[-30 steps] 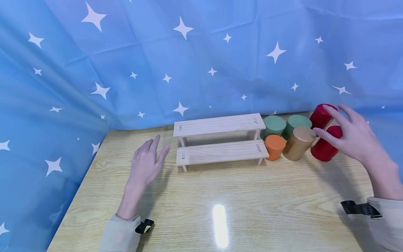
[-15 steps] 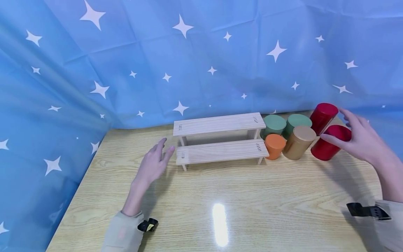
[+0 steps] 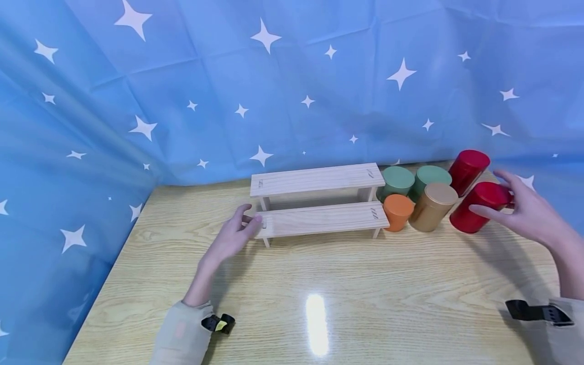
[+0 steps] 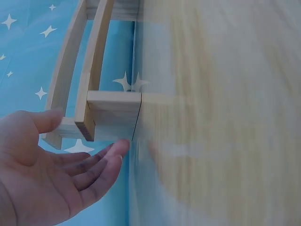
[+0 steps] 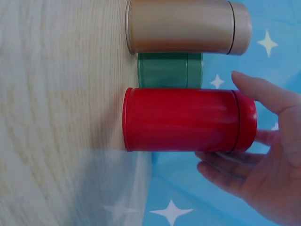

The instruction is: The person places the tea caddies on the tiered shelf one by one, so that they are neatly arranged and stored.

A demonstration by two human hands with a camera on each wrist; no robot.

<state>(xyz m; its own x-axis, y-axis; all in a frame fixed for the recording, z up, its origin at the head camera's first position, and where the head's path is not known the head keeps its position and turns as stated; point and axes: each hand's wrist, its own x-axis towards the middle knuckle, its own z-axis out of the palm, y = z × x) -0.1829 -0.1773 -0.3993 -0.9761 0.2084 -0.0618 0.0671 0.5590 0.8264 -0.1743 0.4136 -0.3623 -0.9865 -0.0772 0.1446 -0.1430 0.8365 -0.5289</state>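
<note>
A two-tier pale wooden shelf rack (image 3: 319,221) stands at the back of the table. My left hand (image 3: 230,239) is at its left end, thumb over the lower board's corner in the head view. The left wrist view shows that hand (image 4: 51,179) with loosely extended fingers beside the rack's end (image 4: 115,110); firm contact cannot be made out. At the right, my right hand (image 3: 529,213) is around the top of the front red canister (image 3: 472,212). In the right wrist view its thumb stands off the lidded red canister (image 5: 183,120), and fingers lie behind it.
Left of the front red canister are a gold canister (image 3: 431,210), an orange one (image 3: 398,215) and two green ones (image 3: 397,180). Another red canister (image 3: 466,170) stands behind. A blue star-patterned cloth (image 3: 292,91) hangs behind the wood-grain table (image 3: 365,294).
My left hand has moved right, up to the rack's left end. My right hand has drawn slightly right and down, off the rear red canister and beside the front one. The canisters keep their places.
</note>
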